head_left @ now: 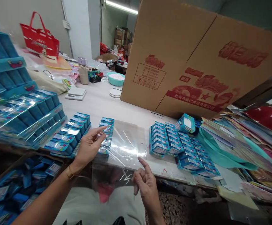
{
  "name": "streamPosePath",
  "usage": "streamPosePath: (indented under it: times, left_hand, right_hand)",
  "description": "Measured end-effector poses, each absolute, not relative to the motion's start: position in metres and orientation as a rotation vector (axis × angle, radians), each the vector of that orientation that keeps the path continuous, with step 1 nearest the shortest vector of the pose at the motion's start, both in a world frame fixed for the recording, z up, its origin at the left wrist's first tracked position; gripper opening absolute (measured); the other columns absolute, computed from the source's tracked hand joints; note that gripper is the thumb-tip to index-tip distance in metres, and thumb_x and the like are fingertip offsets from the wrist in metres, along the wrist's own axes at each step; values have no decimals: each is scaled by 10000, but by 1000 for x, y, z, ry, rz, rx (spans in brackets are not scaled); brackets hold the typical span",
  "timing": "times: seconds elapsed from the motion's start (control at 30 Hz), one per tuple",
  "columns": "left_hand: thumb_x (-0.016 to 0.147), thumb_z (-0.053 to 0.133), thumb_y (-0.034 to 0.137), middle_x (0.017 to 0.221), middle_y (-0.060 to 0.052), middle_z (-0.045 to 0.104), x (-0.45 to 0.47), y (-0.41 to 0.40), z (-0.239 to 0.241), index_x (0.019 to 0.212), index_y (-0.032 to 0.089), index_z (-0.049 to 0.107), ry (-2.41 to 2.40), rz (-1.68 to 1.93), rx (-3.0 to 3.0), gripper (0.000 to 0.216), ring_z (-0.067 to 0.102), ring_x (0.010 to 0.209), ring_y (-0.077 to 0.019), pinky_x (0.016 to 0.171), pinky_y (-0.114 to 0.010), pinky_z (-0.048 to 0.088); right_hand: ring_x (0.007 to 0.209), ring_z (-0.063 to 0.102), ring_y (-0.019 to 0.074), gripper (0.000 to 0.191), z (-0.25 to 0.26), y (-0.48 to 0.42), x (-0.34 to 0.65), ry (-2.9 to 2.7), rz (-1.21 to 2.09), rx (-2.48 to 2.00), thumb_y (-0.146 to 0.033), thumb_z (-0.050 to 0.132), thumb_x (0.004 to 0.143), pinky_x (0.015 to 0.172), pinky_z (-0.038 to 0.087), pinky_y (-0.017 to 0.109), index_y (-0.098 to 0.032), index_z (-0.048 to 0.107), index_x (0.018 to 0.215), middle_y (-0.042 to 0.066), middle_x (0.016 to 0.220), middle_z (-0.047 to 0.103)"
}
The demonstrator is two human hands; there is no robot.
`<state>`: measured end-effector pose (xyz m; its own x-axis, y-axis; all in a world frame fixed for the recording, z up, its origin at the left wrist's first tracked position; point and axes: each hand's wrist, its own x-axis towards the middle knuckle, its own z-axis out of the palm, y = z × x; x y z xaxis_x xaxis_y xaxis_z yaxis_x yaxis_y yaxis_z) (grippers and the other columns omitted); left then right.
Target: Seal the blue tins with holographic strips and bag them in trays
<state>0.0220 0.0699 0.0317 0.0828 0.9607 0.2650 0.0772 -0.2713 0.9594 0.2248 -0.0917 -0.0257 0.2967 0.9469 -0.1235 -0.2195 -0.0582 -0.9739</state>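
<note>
My left hand (92, 146) hovers over a row of small blue boxes (105, 150), thumb and fingers slightly apart, with nothing visible between them. My right hand (145, 181) is at the front table edge, index finger stretched forward and the other fingers loosely bent. A clear plastic bag (124, 142) lies flat between the hands and hangs over the edge; my right fingers are close to its side, and I cannot tell whether they touch it. Left of my left hand, another row of blue boxes (67, 134) stands in a tray.
Blue box groups (159, 139) stand right of the bag, beside colourful plastic packaging (229, 140). A large cardboard carton (173, 47) rises behind. Stacked blue displays (25, 115) fill the left. A white scale (76, 93) and turquoise basin (116, 82) sit farther back.
</note>
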Motion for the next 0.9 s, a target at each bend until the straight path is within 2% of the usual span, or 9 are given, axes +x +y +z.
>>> streamPosePath:
  times: [0.13,0.23,0.3,0.4,0.47,0.6,0.73,0.8,0.9]
  left_hand:
    - [772,770,327,744,-2,628,1,76,42,737,188,693,1033,1309,1507,162,558,685,-140,624,-231,426]
    - [739,786,259,899,-25,678,-8,80,54,656,180,642,904,1409,1351,184,606,873,-164,745,-230,455]
    - [734,769,256,788,-15,668,-12,83,61,641,181,618,758,1383,1193,193,606,801,-153,733,-236,466]
    - [740,747,306,536,43,509,-13,89,69,637,191,554,573,1223,982,247,478,519,-98,582,-228,453]
    - [760,740,332,485,77,412,-11,90,72,666,195,536,516,1055,873,264,340,400,-61,455,-203,381]
    - [807,741,313,524,60,490,5,87,78,794,171,616,472,798,723,190,375,361,-44,374,-172,317]
    - [851,713,242,624,13,598,12,85,81,985,153,702,581,740,689,161,505,429,-66,423,-179,387]
    - [828,736,255,608,21,586,2,82,75,1058,169,722,631,741,704,246,491,422,-69,414,-182,372]
    - [783,773,401,512,41,511,-24,64,49,1059,166,753,682,704,777,363,392,371,-63,372,-193,297]
  right_hand:
    - [439,410,89,661,-20,-92,218,-772,1121,-1265,-540,692,856,388,345,183,-193,471,1373,-45,610,557]
    - [445,478,96,632,-20,-99,216,-783,1292,-1174,-525,697,858,417,367,200,-226,493,1376,-17,688,610]
    - [462,562,124,710,-18,-103,221,-904,1517,-1074,-562,689,852,454,418,242,-248,446,1440,38,821,680]
    - [769,714,246,775,-7,-91,239,-1116,1558,-953,-643,690,810,649,534,364,-281,462,1456,131,1081,705]
    - [1089,662,310,723,7,-68,248,-1148,1310,-945,-678,664,809,819,535,432,-307,520,1413,149,1270,649]
    - [1315,513,335,794,36,-7,233,-1166,987,-977,-796,526,807,972,476,482,-254,544,1388,152,1460,515]
    - [905,656,237,700,35,20,193,-1201,1321,-868,-773,543,810,845,503,406,-197,658,1192,90,963,701]
    - [622,540,150,482,22,13,181,-1088,1511,-794,-659,675,794,747,490,346,-197,683,934,-22,643,555]
    - [492,329,86,381,-3,-8,177,-822,1602,-673,-513,754,794,718,471,305,-213,544,687,-97,536,325]
